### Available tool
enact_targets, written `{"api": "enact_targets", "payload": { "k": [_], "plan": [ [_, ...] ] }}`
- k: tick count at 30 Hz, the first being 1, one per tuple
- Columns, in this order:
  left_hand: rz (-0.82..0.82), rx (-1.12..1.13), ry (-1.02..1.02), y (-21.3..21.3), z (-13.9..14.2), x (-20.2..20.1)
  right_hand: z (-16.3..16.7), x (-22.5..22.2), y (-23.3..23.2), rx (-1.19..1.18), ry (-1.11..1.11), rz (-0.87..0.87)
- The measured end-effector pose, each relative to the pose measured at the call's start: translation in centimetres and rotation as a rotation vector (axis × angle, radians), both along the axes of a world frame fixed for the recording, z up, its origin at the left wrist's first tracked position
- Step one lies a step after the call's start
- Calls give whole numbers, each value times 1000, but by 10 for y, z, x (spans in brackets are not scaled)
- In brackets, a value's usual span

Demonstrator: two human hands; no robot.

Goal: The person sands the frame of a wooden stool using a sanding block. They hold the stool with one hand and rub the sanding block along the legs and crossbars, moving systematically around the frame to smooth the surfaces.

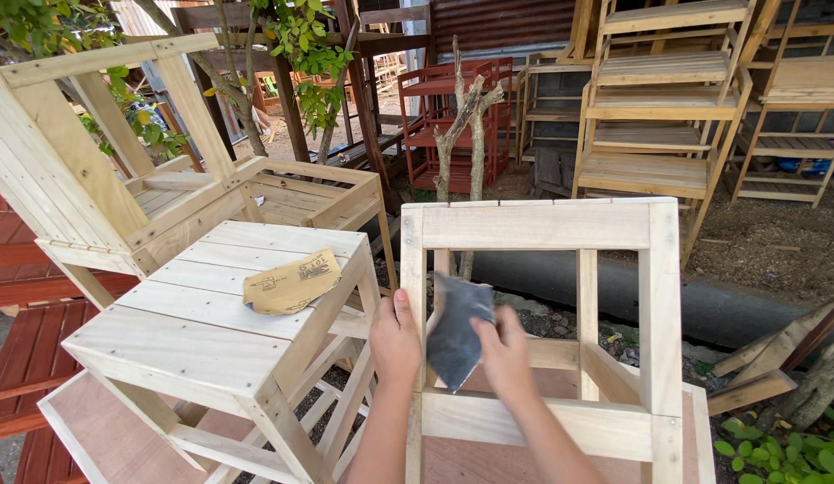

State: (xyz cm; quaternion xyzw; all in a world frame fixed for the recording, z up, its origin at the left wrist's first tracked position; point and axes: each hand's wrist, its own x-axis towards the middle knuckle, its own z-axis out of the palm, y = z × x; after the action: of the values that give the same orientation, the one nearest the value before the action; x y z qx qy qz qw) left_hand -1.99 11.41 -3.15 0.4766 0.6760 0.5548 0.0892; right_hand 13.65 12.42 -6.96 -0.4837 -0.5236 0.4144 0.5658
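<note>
The person's left hand (395,339) is gripping one pale wooden frame (535,226) by its left post, while the right hand (505,351) is pinching one dark sandpaper sheet (454,327) against it; a second, tan sheet (291,282) is lying on one stool (193,332).

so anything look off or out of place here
Nothing damaged. The one loose item is a tan sandpaper sheet lying curled near the edge of the stool top. The left hand grips the wooden frame, and the right hand holds dark sandpaper against it.
</note>
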Motion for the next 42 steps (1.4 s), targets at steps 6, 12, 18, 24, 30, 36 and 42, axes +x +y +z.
{"api": "enact_targets", "payload": {
  "k": [6, 12, 18, 24, 30, 36, 42],
  "plan": [
    [137, 102, 226, 11, -14, 5, 13, -66, 4, -133, 501, 418],
    [52, 147, 378, 13, -15, 7, 11, -62, 17, -218, 515, 468],
    [-24, 137, 393, 2, -8, 9, -3, -57, 32, -254, 391, 373],
    [-93, 136, 301, 1, -16, 9, 6, -62, 18, -123, 566, 508],
    [-132, 155, 254, -2, -21, 9, 22, -64, 12, -210, 568, 523],
    [-162, 169, 226, -4, -23, 9, 11, -68, 0, -16, 378, 421],
    [-171, 166, 196, -6, -21, 8, 10, -71, 13, -42, 456, 462]
  ]
}}
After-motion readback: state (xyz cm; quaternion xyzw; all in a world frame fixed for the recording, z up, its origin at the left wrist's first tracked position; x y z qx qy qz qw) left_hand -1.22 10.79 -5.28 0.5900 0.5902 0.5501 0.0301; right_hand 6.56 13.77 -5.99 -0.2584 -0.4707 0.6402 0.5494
